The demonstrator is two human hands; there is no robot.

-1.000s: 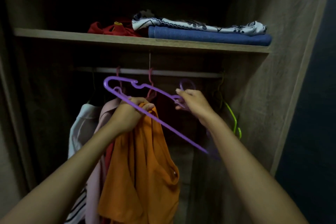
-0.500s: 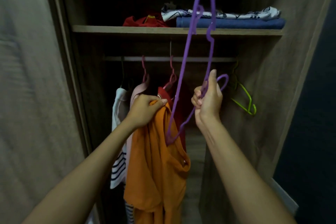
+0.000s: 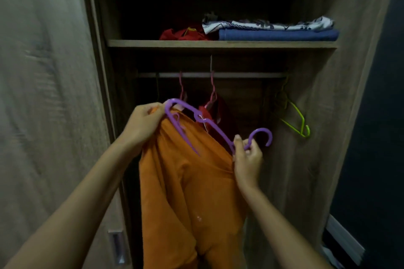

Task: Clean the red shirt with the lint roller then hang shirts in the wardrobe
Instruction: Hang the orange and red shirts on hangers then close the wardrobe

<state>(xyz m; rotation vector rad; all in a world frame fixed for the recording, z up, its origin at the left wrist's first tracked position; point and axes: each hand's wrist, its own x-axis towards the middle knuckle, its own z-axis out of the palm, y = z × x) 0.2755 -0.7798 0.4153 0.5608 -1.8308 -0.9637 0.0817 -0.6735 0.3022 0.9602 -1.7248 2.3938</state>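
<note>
Purple hanger [image 3: 197, 118] lowered into orange shirt [image 3: 192, 181] | both hands gripping: left [image 3: 142, 125] shirt, right [image 3: 248, 157] hanger

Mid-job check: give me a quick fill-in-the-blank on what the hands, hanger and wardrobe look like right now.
1. The left hand grips the ____ shirt at its top.
2. The right hand holds the purple hanger near its ____.
3. An empty ____ hanger hangs at the right end of the rail.
4. On the shelf, a patterned cloth lies on a folded ____ one.

Missing words: orange; hook; green; blue
</note>
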